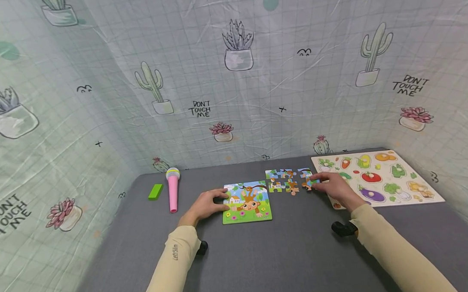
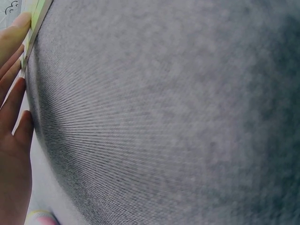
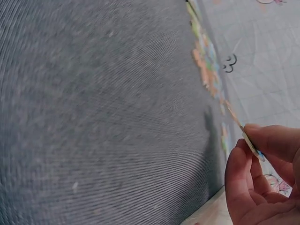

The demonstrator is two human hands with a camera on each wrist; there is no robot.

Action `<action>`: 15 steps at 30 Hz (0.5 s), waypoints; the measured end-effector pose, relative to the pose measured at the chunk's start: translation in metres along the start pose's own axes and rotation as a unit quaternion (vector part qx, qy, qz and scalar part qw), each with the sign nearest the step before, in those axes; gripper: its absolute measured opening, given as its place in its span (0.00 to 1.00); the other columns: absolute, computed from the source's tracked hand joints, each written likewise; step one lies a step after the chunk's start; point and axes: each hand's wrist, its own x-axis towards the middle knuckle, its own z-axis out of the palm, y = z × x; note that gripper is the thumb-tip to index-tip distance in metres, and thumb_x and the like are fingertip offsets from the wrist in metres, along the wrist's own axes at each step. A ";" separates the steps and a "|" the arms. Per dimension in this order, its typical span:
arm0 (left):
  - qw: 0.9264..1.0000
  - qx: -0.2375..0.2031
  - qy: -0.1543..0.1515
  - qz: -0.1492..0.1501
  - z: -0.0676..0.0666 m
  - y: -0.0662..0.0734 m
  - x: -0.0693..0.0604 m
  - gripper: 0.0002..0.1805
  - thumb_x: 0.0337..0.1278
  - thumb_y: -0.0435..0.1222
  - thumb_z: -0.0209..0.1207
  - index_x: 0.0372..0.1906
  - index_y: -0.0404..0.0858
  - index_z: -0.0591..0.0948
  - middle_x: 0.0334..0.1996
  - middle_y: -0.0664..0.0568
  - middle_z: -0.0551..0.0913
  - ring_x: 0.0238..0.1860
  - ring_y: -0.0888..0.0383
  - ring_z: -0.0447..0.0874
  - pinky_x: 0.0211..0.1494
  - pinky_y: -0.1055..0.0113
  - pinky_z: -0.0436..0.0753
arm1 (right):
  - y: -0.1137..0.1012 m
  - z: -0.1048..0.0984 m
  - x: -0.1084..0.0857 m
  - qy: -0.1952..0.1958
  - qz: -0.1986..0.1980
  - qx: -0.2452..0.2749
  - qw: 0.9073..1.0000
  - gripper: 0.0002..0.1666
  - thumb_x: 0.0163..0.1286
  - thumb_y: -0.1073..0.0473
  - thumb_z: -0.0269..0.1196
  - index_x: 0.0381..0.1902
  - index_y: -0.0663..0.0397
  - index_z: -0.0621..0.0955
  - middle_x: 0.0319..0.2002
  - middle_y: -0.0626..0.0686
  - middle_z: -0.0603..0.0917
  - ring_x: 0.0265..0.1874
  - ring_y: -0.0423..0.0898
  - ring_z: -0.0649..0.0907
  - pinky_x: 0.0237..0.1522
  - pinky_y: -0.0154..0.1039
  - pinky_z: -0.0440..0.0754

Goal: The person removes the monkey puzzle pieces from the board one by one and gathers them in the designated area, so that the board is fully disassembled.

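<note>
A square monkey picture puzzle board lies flat on the grey table. My left hand rests at its left edge, fingers and thumb spread. In the left wrist view, the fairly straight fingers of the left hand touch the board's edge. To the right, my right hand pinches a puzzle piece between thumb and fingers. The right wrist view shows that thin piece tilted and raised off the cloth. Several loose puzzle pieces lie just left of the right hand, grouped in two rows.
A vegetable peg board lies at the right, partly behind the right hand. At the left are a pink toy microphone and a green block. A cactus-print cloth hangs behind the table.
</note>
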 end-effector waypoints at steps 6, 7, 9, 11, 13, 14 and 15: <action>1.000 0.001 0.000 0.001 0.000 -0.001 0.000 0.22 0.51 0.43 0.71 0.53 0.44 0.85 0.66 0.56 0.74 0.71 0.50 0.64 0.72 0.50 0.62 | 0.004 0.003 0.004 0.003 -0.006 -0.017 1.000 0.21 0.72 0.61 0.60 0.60 0.64 0.77 0.57 0.68 0.74 0.49 0.60 0.77 0.44 0.50 0.79; 1.000 0.001 -0.001 0.001 0.000 -0.001 0.000 0.22 0.52 0.43 0.71 0.53 0.44 0.85 0.66 0.56 0.74 0.71 0.50 0.64 0.72 0.50 0.62 | 0.004 0.003 0.004 0.004 -0.006 -0.022 1.000 0.21 0.72 0.61 0.60 0.59 0.64 0.78 0.57 0.68 0.74 0.49 0.60 0.77 0.43 0.49 0.79; 1.000 -0.001 -0.001 0.001 0.000 0.000 0.000 0.22 0.52 0.43 0.71 0.53 0.43 0.85 0.66 0.56 0.74 0.71 0.50 0.63 0.72 0.50 0.62 | 0.004 0.004 0.006 0.008 -0.009 -0.035 0.999 0.20 0.71 0.61 0.61 0.57 0.64 0.79 0.56 0.68 0.75 0.49 0.60 0.77 0.42 0.49 0.79; 1.000 -0.003 -0.002 -0.001 0.000 0.000 -0.001 0.22 0.52 0.43 0.71 0.53 0.43 0.85 0.66 0.55 0.74 0.71 0.50 0.63 0.72 0.50 0.61 | 0.003 0.005 0.006 0.010 -0.012 -0.046 0.999 0.19 0.70 0.61 0.61 0.56 0.65 0.80 0.55 0.68 0.75 0.49 0.61 0.76 0.41 0.49 0.78; 1.000 -0.006 -0.003 -0.003 -0.001 0.001 -0.001 0.21 0.52 0.43 0.71 0.53 0.43 0.85 0.66 0.55 0.74 0.71 0.49 0.63 0.72 0.49 0.61 | 0.002 0.005 0.007 0.014 -0.011 -0.058 0.998 0.19 0.70 0.62 0.61 0.56 0.65 0.80 0.55 0.68 0.75 0.50 0.62 0.76 0.41 0.50 0.78; 1.000 -0.007 -0.003 -0.004 -0.001 0.002 -0.001 0.21 0.52 0.43 0.71 0.53 0.44 0.85 0.66 0.55 0.74 0.71 0.49 0.63 0.72 0.49 0.61 | 0.002 0.005 0.007 0.016 -0.013 -0.066 0.998 0.18 0.70 0.62 0.61 0.55 0.65 0.80 0.55 0.68 0.76 0.50 0.62 0.76 0.41 0.50 0.78; 1.000 -0.008 -0.004 -0.005 -0.001 0.002 -0.001 0.21 0.52 0.43 0.71 0.53 0.44 0.85 0.66 0.55 0.74 0.71 0.50 0.63 0.72 0.49 0.61 | 0.002 0.006 0.008 0.018 -0.014 -0.074 0.997 0.18 0.70 0.62 0.61 0.55 0.65 0.80 0.54 0.68 0.76 0.50 0.62 0.76 0.41 0.50 0.78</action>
